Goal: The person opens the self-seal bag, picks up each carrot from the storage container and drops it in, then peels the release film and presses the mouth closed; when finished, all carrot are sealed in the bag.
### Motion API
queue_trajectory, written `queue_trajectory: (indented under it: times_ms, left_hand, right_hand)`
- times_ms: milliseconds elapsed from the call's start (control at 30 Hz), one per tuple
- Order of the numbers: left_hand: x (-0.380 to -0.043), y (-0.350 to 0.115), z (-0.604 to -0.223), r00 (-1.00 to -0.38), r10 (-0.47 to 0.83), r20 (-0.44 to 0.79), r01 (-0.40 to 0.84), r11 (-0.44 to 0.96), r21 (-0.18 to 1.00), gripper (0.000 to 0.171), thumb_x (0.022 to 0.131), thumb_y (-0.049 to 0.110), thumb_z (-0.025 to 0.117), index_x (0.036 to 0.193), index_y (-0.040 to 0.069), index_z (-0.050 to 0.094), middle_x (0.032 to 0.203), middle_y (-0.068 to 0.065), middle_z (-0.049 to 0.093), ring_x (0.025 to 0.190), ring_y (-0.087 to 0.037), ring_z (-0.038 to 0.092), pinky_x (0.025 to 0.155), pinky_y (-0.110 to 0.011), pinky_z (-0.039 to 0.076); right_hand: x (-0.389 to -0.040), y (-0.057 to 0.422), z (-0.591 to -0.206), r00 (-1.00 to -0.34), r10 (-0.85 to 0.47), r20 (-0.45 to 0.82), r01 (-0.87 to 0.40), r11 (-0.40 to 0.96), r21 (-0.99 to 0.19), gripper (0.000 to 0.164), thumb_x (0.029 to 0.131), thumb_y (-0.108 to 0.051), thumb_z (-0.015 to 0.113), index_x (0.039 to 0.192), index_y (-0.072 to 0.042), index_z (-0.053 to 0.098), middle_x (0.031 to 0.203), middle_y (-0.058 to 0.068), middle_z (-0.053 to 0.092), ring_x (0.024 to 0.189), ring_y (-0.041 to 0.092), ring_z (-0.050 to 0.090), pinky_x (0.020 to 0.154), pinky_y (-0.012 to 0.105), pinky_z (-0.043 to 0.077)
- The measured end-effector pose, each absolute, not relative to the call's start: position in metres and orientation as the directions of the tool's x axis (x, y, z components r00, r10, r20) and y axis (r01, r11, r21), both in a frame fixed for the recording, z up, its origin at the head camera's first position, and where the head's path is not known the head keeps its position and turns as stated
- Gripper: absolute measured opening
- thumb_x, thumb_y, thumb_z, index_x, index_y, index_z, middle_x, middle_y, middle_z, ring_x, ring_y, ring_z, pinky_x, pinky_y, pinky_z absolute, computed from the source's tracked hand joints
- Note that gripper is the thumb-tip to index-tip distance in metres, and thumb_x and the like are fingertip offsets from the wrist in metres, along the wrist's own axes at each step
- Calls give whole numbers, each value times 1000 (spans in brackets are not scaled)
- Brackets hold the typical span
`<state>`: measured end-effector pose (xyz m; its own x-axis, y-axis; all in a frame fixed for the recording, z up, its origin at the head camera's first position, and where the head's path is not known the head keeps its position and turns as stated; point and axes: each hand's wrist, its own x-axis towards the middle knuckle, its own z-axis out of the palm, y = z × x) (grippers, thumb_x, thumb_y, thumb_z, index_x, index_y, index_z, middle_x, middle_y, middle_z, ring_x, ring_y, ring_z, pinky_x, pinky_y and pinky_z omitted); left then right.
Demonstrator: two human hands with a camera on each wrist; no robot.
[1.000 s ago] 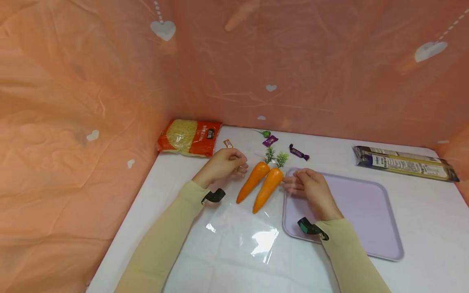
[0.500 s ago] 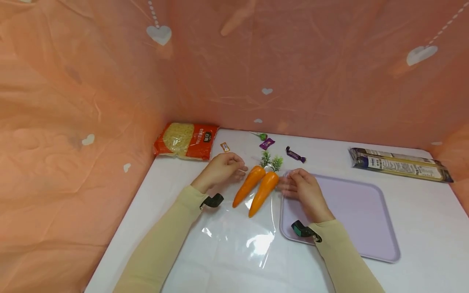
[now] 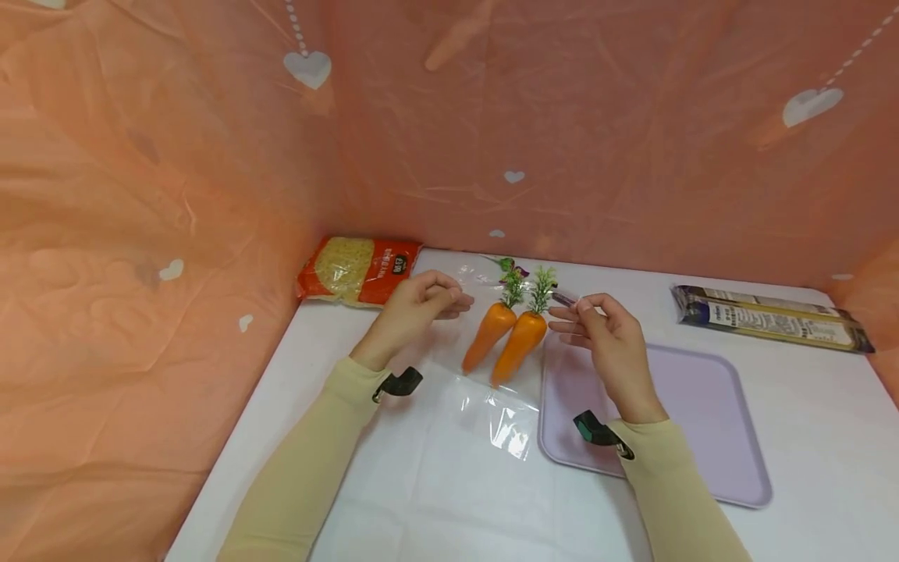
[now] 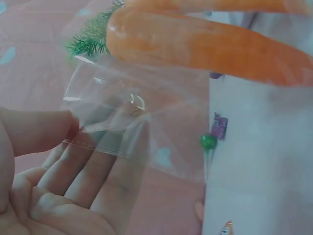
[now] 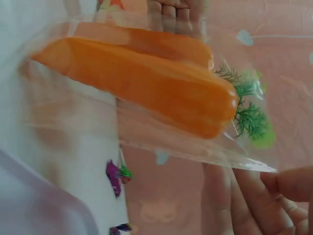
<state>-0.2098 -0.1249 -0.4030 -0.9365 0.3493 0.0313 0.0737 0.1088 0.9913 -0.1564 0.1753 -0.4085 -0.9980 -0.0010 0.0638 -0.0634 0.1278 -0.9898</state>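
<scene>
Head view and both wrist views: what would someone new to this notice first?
Two orange carrots stand out, in a clear bag that the left hand and right hand pinch, near the middle of the head view. Next come the lilac tray, partly hidden by the right forearm, and the red packet at the back left of the table.

My bag [image 4: 171, 117] — clear thin plastic, glossy, creased. Carrots [image 3: 520, 347] inside: smooth, slightly shiny; tops [image 3: 541, 290] feathery, plastic-looking. Tray [image 3: 702, 421] at right: smooth, matt plastic. Far-left packet [image 3: 365, 269] — glossy film. My sleeves [image 3: 309, 453]: matt, smooth cloth.
</scene>
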Motion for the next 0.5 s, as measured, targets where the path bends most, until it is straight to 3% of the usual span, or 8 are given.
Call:
queue_trajectory:
  times_ms: [167,367,500]
  left_hand:
    - [-205,-123,-396,-946,307,108,133,62,989,20,101,22,62,107,3,61,108,-16,76,100,-31,74,88,-38,61]
    - [-202,-122,-392,-954,254,160,171,21,985,22,101,21,62,111,2,61,107,-17,76,100,-39,73,84,-39,62]
    - [-202,-121,-392,-952,252,175,190,37,981,26,101,23,63,112,0,61,106,-15,76,98,-33,75,84,-38,62]
  right_hand:
    - [-154,175,-401,-993,-1,118,-117,84,-990,37,105,-37,51,111,0,57,117,13,75,97,24,76,81,29,62]
    - [-153,178,-398,-994,3,108,-108,40,-993,37,105,-37,52,109,-1,57,116,10,76,98,22,76,83,31,61]
    - [-152,181,-396,-994,8,111,-110,31,-993,38,104,-37,53,109,1,56,117,13,75,99,22,76,83,32,61]
